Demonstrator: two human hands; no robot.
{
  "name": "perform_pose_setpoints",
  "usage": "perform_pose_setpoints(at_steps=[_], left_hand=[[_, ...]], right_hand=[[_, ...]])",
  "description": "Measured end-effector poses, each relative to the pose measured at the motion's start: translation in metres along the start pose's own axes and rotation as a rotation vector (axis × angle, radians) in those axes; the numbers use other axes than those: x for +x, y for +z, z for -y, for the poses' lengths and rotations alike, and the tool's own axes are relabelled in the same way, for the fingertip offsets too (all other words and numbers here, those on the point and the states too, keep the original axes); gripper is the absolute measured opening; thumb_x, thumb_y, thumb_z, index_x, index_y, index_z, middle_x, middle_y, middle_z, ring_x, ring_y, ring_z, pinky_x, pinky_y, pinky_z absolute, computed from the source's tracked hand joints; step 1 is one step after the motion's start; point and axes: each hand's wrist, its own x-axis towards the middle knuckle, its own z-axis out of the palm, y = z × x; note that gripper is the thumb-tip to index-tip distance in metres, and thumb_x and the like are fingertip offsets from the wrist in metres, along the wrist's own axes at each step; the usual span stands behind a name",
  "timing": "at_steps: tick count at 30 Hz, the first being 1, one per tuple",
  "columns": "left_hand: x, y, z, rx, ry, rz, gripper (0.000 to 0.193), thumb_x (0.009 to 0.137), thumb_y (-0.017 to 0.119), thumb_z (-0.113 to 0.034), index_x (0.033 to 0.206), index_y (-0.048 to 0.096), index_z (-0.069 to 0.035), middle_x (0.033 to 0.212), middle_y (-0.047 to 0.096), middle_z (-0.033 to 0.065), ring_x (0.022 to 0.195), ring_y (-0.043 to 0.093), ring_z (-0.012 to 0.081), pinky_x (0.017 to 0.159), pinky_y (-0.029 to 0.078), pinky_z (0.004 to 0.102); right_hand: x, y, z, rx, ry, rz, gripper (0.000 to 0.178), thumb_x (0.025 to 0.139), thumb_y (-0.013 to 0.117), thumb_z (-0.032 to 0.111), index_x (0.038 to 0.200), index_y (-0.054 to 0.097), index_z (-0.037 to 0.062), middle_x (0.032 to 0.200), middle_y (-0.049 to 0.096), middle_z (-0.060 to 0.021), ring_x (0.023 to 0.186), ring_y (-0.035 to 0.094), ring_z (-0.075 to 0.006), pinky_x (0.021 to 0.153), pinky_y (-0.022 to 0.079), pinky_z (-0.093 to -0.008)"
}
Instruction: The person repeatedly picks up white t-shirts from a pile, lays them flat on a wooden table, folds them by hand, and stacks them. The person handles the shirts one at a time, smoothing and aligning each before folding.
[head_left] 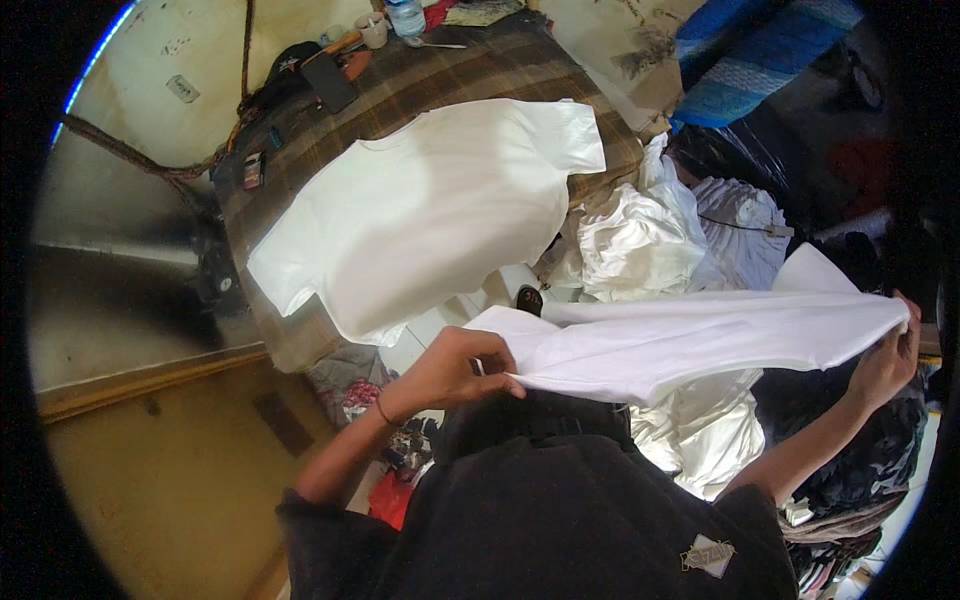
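A white T-shirt (690,335) is stretched in the air between my hands, in front of my body. My left hand (462,368) pinches one end of it between thumb and fingers. At the other end, my right hand (888,355) grips the cloth, with some fingers hidden behind it. Beyond, a second white T-shirt (440,200) lies spread flat on a table with a brown checked cover (480,70). Its lower hem hangs over the near edge, and its sleeves point left and right.
Heaped white cloth (645,235) lies right of the table, with more white cloth (705,425) below the held shirt. Dark clothes (850,440) are piled at the right. On the table's far side are a phone (328,82), a cup (372,30) and a water bottle (405,18).
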Motion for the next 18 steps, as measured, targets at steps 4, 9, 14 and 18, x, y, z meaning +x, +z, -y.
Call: perform_pose_setpoints(at_steps=[4,9,14,18], left_hand=[[0.014,-0.016,0.02,0.191,0.133,-0.174,0.016,0.088,0.088,-0.01,0.101,0.078,-0.008,0.092,0.077,0.0053,0.08,0.072,0.0198,0.068,0.057,0.0353],[0.082,-0.11,-0.036,0.767,0.354,-0.829,0.02,0.086,0.071,0.005,0.099,0.067,-0.009,0.094,0.066,0.0134,0.088,0.067,0.0358,0.073,0.056,0.0467],[0.066,-0.175,-0.068,1.306,0.628,-1.456,0.024,0.099,0.067,-0.005,0.123,0.07,-0.003,0.119,0.075,0.0143,0.109,0.07,0.0292,0.099,0.056,0.0393],[-0.006,-0.028,0.069,1.018,0.203,-1.128,0.021,0.101,0.063,-0.007,0.121,0.067,-0.003,0.116,0.071,0.0172,0.11,0.068,0.0332,0.101,0.053,0.0416]], right_hand=[[0.005,0.024,0.002,-0.156,0.026,0.316,0.022,0.104,0.067,0.006,0.121,0.081,0.004,0.123,0.073,-0.0073,0.114,0.07,-0.0201,0.099,0.057,-0.0346],[0.058,0.093,0.001,-0.396,0.063,0.64,0.02,0.1,0.075,0.01,0.118,0.082,0.007,0.118,0.075,-0.0055,0.108,0.072,-0.02,0.094,0.057,-0.0308],[0.037,0.098,-0.017,-0.187,-0.32,-0.258,0.023,0.104,0.07,0.017,0.122,0.077,0.0061,0.117,0.076,-0.008,0.103,0.072,-0.0234,0.091,0.056,-0.0354],[-0.203,0.161,-0.015,-0.109,-0.058,0.279,0.025,0.107,0.065,0.021,0.123,0.074,0.0042,0.112,0.076,-0.0101,0.097,0.071,-0.0259,0.088,0.055,-0.0396]])
